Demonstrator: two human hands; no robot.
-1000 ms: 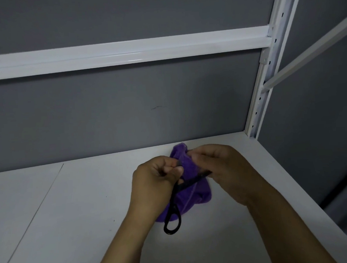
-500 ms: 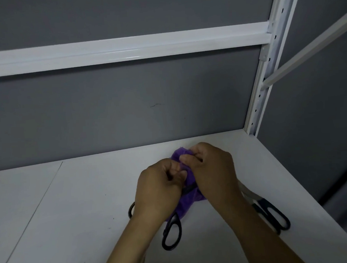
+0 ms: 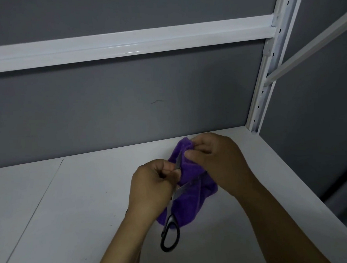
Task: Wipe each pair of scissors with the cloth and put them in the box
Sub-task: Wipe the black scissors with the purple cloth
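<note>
Left hand [image 3: 151,185] gripping scissors [image 3: 170,231], right hand [image 3: 217,161] pinching cloth [image 3: 192,193] against them

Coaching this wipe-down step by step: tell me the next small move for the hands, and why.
Probably slide the right hand, which pinches the purple cloth, along the upper blade toward its tip. The left hand holds the scissors open, both blades lie against the cloth, and no box is in view, so the wiping seems unfinished.

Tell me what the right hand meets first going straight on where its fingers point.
The purple cloth that the right hand pinches; just past it, probably the scissors blade, though depth is unclear.
</note>
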